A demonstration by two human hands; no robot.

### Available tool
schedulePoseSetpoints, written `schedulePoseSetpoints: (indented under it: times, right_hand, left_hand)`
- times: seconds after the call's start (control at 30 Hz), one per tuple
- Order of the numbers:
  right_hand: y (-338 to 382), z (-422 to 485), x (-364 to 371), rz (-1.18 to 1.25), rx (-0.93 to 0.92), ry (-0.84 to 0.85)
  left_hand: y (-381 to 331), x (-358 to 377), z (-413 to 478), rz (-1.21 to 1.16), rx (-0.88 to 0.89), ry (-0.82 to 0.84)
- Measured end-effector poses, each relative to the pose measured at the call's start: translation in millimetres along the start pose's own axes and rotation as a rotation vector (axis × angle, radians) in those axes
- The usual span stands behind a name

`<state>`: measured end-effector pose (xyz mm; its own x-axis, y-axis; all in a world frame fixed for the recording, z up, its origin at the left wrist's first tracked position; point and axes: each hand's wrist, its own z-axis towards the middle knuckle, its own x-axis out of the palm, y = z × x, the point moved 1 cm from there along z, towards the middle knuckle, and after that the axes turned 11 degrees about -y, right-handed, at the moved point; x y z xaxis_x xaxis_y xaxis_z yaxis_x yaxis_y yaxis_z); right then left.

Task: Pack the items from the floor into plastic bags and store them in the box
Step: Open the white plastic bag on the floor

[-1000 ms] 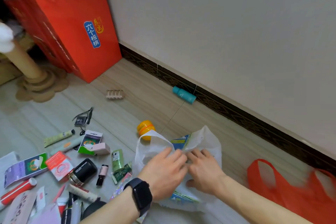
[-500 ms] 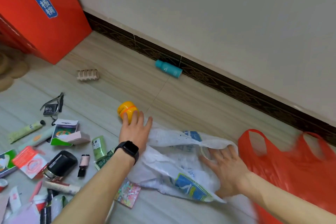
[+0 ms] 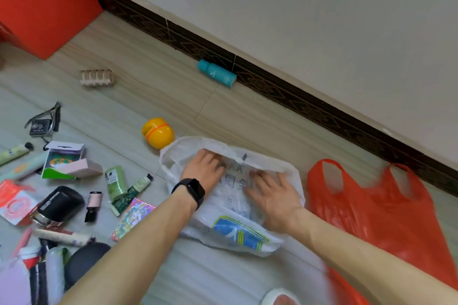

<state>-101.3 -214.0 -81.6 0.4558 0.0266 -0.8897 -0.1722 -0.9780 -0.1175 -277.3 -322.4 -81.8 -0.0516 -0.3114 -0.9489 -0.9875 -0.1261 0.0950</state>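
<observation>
Nearest, on the left of the floor (image 3: pixel 223 280), a heap of loose items lies unpacked: a black cylindrical jar (image 3: pixel 60 202) on its side, a small dark bottle (image 3: pixel 93 205), a sparkly packet (image 3: pixel 133 215), a green tube (image 3: pixel 115 182) and a green and white carton (image 3: pixel 63 161) with its flap up. Just right of them the white plastic bag (image 3: pixel 238 233) lies flat on the floor, mouth toward the wall, a blue and yellow print on its near end; I cannot tell whether anything is inside. The left hand (image 3: pixel 204 171), a black watch (image 3: pixel 190 189) on its wrist, lies on the bag with fingers straight and the tips tucked under the thin upper layer at the mouth. The right hand (image 3: pixel 273 198) rests beside it, fingers spread flat, tips likewise under the film. To the right a red plastic bag (image 3: pixel 366 210) lies limp, handles toward the wall. Beyond the white bag a yellow egg-shaped container (image 3: pixel 157 132) sits closed, touching the bag's rim. Farther off, a teal bottle (image 3: pixel 217 73) lies against the baseboard (image 3: pixel 297 99), and the red box (image 3: pixel 44 12) stands at far left, its top out of view.
</observation>
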Motion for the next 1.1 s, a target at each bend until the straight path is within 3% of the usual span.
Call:
schedulePoseSetpoints:
  times: [0.23, 0.33, 0.5, 0.63, 0.73, 0.83, 1.0, 1.1]
  right_hand:
    - [-39, -23, 20, 0.044, 0.075, 0.140]
    - [-44, -20, 6, 0.041, 0.194, 0.148]
    - [-41, -35, -49, 0.110, 0.289, -0.081]
    - [-16, -54, -97, 0.329, 0.274, -0.028]
    - [14, -65, -135, 0.436, 0.175, -0.063]
    - [60, -70, -187, 0.472, -0.016, -0.235]
    - [167, -77, -281, 0.411, -0.409, -0.510]
    - [226, -87, -323, 0.349, -0.591, -0.589]
  left_hand:
    - [20, 15, -23, 0.099, 0.026, 0.131]
    - [-1, 5, -22, 0.003, 0.024, 0.011]
    - [-18, -46, -55, -0.216, 0.035, -0.246]
    - [3, -96, -118, -0.246, -0.094, -0.282]
    - [26, -121, -180, -0.238, -0.260, -0.287]
    - [49, -137, -251, -0.201, -0.469, -0.301]
    - [72, -146, -380, -0.213, -0.886, -0.332]
    - [71, -139, -454, -0.225, -1.101, -0.342]
